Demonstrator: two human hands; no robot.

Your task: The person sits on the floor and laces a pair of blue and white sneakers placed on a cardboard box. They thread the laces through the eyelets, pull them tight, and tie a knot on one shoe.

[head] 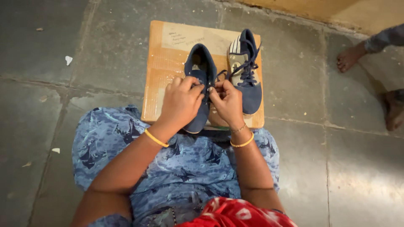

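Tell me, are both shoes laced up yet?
Not both. The right shoe already looks laced, its laces crossed all the way up, though loose ends trail off. The left shoe is in hand: the left hand and right hand pinch its lace over the middle. Its upper part stands open, so its lacing is left.

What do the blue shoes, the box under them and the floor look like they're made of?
The two blue shoes look like matte suede or canvas with woven laces; which one is unclear. The box is brown cardboard under glossy tape, judging by its sheen. The floor looks like grey stone slabs with visible joints.
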